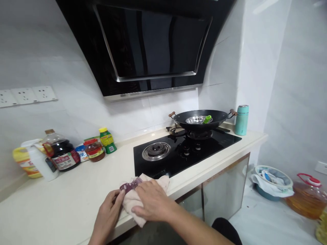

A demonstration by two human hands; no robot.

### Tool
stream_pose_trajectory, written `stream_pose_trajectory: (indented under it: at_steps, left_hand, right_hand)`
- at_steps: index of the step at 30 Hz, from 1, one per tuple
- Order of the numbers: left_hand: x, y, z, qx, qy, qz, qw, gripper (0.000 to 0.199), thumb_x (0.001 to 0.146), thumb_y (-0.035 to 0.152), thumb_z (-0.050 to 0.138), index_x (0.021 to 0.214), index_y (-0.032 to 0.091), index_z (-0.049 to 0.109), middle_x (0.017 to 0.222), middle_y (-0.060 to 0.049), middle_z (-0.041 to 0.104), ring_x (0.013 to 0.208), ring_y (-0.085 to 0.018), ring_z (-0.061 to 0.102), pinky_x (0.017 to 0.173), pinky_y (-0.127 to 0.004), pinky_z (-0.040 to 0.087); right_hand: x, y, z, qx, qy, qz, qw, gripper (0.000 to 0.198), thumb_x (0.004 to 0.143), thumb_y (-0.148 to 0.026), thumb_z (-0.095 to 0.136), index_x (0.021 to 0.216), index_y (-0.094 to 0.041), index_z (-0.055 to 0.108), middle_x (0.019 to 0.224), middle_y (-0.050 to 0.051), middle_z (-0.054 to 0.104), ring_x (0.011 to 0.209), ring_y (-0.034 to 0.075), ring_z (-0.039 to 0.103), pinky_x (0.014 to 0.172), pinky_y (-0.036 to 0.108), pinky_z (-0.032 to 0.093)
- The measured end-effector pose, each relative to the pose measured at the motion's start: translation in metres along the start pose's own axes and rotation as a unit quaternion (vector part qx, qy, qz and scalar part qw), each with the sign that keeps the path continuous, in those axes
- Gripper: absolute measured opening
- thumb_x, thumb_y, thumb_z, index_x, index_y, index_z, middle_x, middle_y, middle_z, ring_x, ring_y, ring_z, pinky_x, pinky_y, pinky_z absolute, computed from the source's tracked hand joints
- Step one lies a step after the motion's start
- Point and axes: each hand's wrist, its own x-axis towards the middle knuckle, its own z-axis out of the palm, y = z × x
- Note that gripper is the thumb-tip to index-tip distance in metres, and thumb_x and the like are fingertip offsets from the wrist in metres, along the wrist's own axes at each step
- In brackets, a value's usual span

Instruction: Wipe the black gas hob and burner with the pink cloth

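Observation:
A crumpled pale pink cloth (pixel 131 202) with a purple patterned part lies on the counter (pixel 63 207), at the front left corner of the gas stove (pixel 176 158). My right hand (pixel 152 200) rests over the cloth, its fingers bent into the fabric and its thumb on the near side. To the left, my left hand (pixel 109 207) has curled fingers and pinches the edge of the purple part with its thumb. One cloth corner hangs over the counter's front edge. The bare left burner (pixel 156 151) is just beyond my hands.
A black wok (pixel 219 118) with a steel strainer (pixel 195 119) sits on the right burner, beside a teal flask (pixel 242 120). Sauce bottles and jars (pixel 94 149) line the back left. A range hood (pixel 153 44) hangs above. A lined bin (pixel 273 183) and oil jug (pixel 308 195) stand on the floor.

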Motion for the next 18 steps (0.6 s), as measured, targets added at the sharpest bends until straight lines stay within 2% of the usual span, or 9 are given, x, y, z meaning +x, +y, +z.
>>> stream_pose_trajectory:
  at_steps: [4,10,14,18]
  left_hand:
    - [0.000,0.002,-0.001,-0.001,0.001,0.002,1.000,0.051,0.087,0.066,0.044,0.096,0.024,0.070,0.103,-0.005,0.077,0.098,-0.027,0.070,0.089,-0.036,0.055]
    - [-0.001,-0.003,0.002,0.026,-0.013,-0.003,1.000,0.053,0.087,0.067,0.048,0.103,0.023,0.072,0.115,-0.008,0.075,0.109,-0.029,0.068,0.097,-0.041,0.053]
    - [-0.003,-0.007,0.005,0.052,-0.020,0.006,0.998,0.053,0.087,0.066,0.050,0.107,0.022,0.072,0.119,-0.009,0.073,0.113,-0.031,0.066,0.100,-0.044,0.051]
    - [-0.002,-0.010,0.007,0.064,-0.022,0.016,0.998,0.051,0.088,0.065,0.050,0.107,0.023,0.072,0.119,-0.009,0.073,0.113,-0.031,0.065,0.101,-0.046,0.051]
  right_hand:
    - [-0.022,0.007,-0.009,-0.002,0.018,0.009,1.000,0.041,0.090,-0.055,0.060,0.115,-0.023,0.057,0.117,0.007,0.065,0.112,0.027,0.055,0.100,0.041,0.039]
    - [-0.052,0.041,-0.029,-0.050,0.056,0.055,0.996,0.036,0.091,-0.055,0.059,0.110,-0.024,0.058,0.112,0.006,0.064,0.103,0.026,0.054,0.092,0.040,0.039]
    - [-0.080,0.083,-0.048,-0.100,0.118,0.110,0.982,0.029,0.095,-0.046,0.055,0.112,-0.023,0.059,0.108,0.007,0.065,0.098,0.025,0.054,0.089,0.040,0.039]
    - [-0.118,0.150,-0.070,-0.179,0.185,0.128,0.958,0.033,0.100,-0.043,0.044,0.114,-0.019,0.062,0.104,0.009,0.066,0.095,0.025,0.055,0.087,0.041,0.037]
